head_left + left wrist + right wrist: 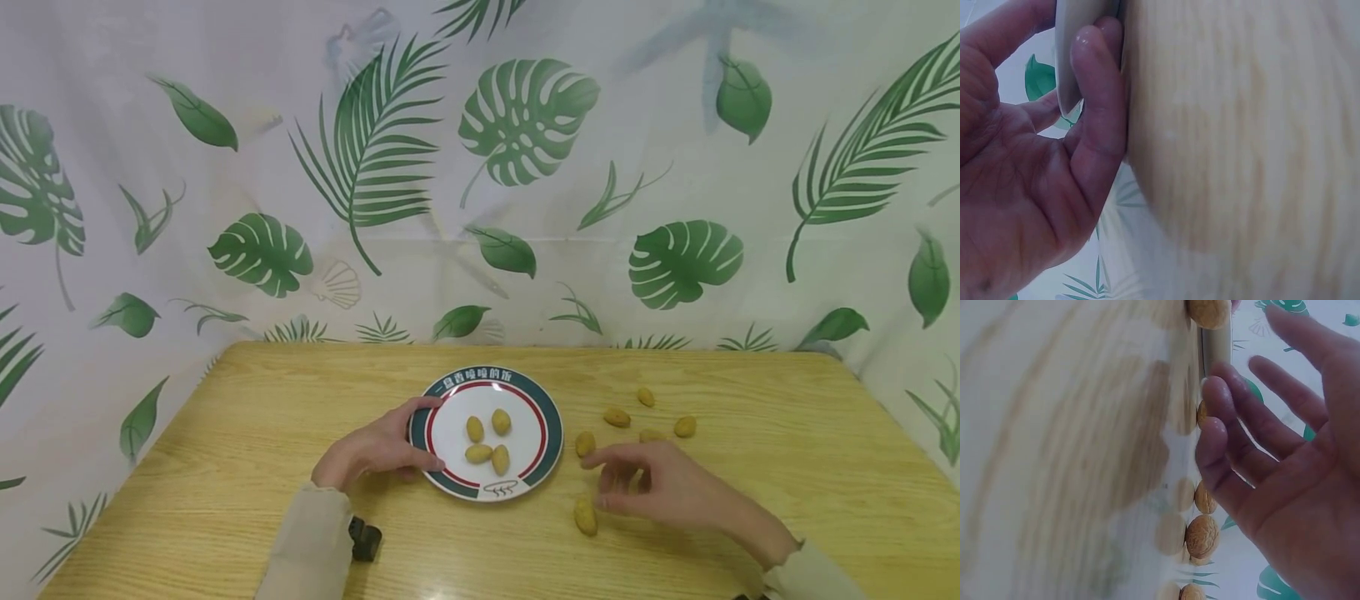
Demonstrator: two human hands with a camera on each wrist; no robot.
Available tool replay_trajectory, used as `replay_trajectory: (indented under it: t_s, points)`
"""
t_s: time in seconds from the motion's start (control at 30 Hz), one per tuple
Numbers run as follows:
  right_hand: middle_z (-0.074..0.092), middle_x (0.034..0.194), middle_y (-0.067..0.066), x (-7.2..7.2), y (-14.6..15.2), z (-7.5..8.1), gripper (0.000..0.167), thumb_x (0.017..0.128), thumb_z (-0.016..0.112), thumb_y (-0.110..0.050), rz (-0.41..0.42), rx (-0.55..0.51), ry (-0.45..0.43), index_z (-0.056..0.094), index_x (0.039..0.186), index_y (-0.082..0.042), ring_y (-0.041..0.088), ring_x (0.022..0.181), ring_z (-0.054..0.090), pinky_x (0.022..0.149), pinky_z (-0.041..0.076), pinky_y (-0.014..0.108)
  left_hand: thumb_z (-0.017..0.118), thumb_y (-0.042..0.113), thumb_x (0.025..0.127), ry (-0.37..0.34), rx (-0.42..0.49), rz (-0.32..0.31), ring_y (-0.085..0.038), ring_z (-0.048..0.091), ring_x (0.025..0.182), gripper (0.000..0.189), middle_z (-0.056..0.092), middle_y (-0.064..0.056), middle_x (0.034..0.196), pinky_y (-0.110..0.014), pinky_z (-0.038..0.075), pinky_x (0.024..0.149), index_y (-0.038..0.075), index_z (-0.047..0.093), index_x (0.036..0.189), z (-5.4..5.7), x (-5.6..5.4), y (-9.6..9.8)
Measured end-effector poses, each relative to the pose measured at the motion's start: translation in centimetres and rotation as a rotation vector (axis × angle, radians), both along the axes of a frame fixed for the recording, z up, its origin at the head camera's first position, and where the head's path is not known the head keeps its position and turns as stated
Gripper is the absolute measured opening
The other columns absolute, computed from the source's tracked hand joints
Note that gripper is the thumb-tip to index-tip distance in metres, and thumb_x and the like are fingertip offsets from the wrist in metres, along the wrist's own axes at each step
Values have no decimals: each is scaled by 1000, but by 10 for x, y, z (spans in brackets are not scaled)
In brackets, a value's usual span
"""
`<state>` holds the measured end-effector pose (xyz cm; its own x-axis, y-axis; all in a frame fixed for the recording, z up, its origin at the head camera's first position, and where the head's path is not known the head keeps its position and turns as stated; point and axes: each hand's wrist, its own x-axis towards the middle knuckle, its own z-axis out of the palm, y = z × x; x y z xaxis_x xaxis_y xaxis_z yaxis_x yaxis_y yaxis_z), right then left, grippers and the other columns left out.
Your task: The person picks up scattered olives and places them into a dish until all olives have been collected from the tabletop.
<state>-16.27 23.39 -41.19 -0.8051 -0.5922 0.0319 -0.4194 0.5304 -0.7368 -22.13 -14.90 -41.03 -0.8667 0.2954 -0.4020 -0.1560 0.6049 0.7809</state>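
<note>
A white plate [457,408] with a dark green band and a red ring lies on the table. On it are several small yellow-brown oval pieces [501,422], wrinkled like nuts. My left hand [382,442] grips the plate's left rim, thumb on top; in the left wrist view, fingers [1100,100] curl beneath the plate edge [1069,75]. Right of the plate, my right hand [667,487] hovers with loosely bent fingers and nothing in them. Nearest its fingertips are one oval piece [585,517] and another [585,443]. The right wrist view shows pieces [1202,536] beyond the fingers.
More loose oval pieces [617,417] lie scattered on the wooden table [225,467] behind the right hand, one partly hidden by it. A leaf-patterned cloth [570,275] hangs along the table's back edge. A small black device [365,539] sits at the left wrist.
</note>
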Motion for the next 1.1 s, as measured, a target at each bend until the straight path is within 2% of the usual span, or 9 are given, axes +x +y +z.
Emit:
replay_trajectory:
  t_s: [0.27, 0.57, 0.83, 1.1]
  points:
    - [69, 93, -8, 4, -2, 2, 36, 91, 77, -37, -1, 55, -124, 70, 122, -21, 3, 81, 60, 69, 51, 22, 87, 18, 80, -3, -11, -1, -23, 58, 103, 88, 49, -13, 141, -29, 53, 72, 25, 40, 154, 1, -1, 0]
    - [68, 89, -10, 7, -4, -2, 33, 90, 78, -32, 48, 31, -96, 71, 120, -18, 2, 76, 60, 65, 51, 23, 87, 19, 80, 1, -14, -4, -24, 58, 105, 89, 48, -13, 143, -29, 54, 73, 26, 39, 154, 0, -1, 0]
    - [68, 86, -10, 7, -9, -5, 32, 90, 78, -33, 80, 30, -119, 72, 119, -21, 1, 75, 60, 65, 51, 22, 88, 20, 79, 3, -15, 0, -26, 55, 112, 90, 48, -13, 143, -29, 54, 75, 27, 39, 155, -1, 0, -1]
    - [67, 85, -9, 6, -11, -4, 29, 91, 78, -32, 96, 28, -139, 73, 117, -21, 1, 74, 58, 63, 50, 22, 88, 19, 80, -1, -13, -2, -25, 57, 107, 89, 48, -13, 143, -29, 54, 73, 26, 40, 154, 0, 0, -1]
